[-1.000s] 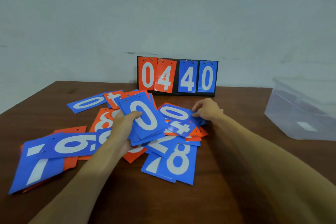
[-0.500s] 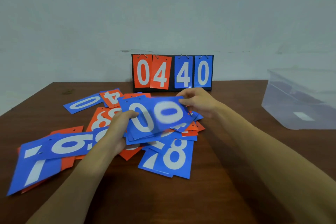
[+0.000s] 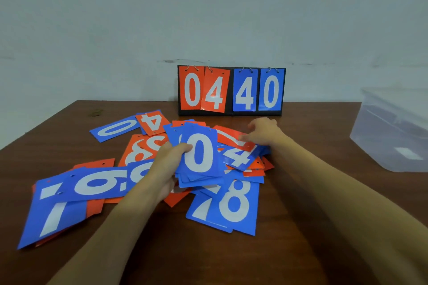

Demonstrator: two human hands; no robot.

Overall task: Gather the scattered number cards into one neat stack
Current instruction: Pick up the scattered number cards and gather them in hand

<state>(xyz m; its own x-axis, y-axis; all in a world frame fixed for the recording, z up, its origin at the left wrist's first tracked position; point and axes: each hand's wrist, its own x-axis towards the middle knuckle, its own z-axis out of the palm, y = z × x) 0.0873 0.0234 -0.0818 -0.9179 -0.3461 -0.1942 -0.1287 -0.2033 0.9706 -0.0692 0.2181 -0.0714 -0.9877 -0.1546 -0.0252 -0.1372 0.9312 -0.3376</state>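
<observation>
My left hand (image 3: 166, 164) grips a fanned stack of blue cards (image 3: 199, 157) with a white 0 on top, held just above the pile. My right hand (image 3: 266, 132) reaches to the right of the stack and pinches the edge of an orange card (image 3: 229, 136) that lies over a blue 4 card (image 3: 238, 157). Loose cards lie scattered on the brown table (image 3: 312, 203): a blue 8 (image 3: 234, 203) in front, a blue 6 (image 3: 99, 183) and blue 7 (image 3: 51, 213) at the left, an orange 8 (image 3: 141, 150), an orange 4 (image 3: 151, 121) and a blue 0 (image 3: 115, 128) further back.
A black flip scoreboard (image 3: 231, 90) reading 04 40 stands at the table's back edge against the wall. A clear plastic bin (image 3: 393, 132) sits at the right. Bare wood shows in front of the cards and between the pile and the bin.
My right hand carried a blue 0 card over and laid it on the stack in my left hand, then went back to the pile and took hold of the orange card.
</observation>
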